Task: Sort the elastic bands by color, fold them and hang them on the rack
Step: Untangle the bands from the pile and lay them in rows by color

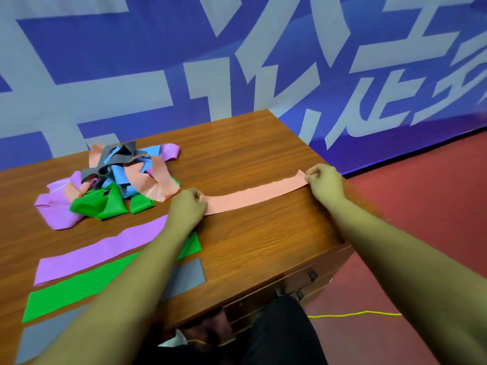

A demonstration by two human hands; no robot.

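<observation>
Pink band (254, 194) lies stretched flat on the table (263, 246). Left hand (187, 206) pinches one end. Right hand (325, 184) pinches the other.

Two arms are in shot, and both are bare: the left hand (188, 206) and left forearm (126, 285) are uncovered right down to the bottom edge. It's the same on the other side, with the right hand (325, 184) and right forearm (408, 264) bare to the frame's corner. The wide lens makes both forearms look long and broad. Low at centre are black trousers (279, 335), plain, matte fabric with soft folds.
</observation>
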